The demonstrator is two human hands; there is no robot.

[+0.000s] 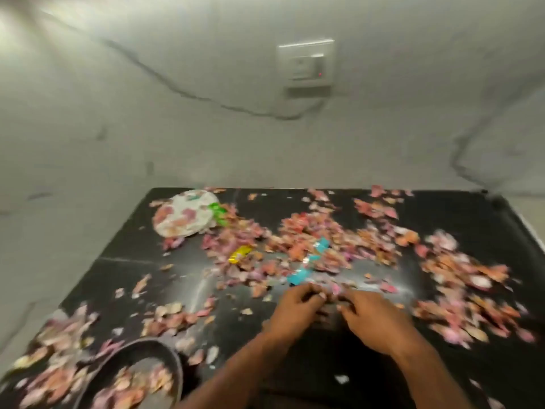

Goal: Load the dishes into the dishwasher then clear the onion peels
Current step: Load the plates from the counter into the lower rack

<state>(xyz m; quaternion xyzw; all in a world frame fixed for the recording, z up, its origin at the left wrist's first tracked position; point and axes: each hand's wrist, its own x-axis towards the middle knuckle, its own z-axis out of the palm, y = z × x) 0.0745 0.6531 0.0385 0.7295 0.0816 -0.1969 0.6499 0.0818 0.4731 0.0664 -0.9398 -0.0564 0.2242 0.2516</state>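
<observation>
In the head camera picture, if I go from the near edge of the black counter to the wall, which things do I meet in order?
Dark bowl holding peels → the two hands, left hand and right hand, gathering onion peels → blue wrapper → yellow wrapper → white floral plate → wall socket.

This looks like a home kitchen. A dark, polished stone counter [442, 219] runs up against a pale wall with grey marble-like veining [177, 93], and a white switch-and-socket plate [306, 62] with a small red light is set into that wall above the worktop. Pink and orange onion peels [309, 231] lie scattered over the counter, some on a round white plate [182, 215] and some in a dark round pan [153, 349] at the near left edge. The picture is blurred.
</observation>
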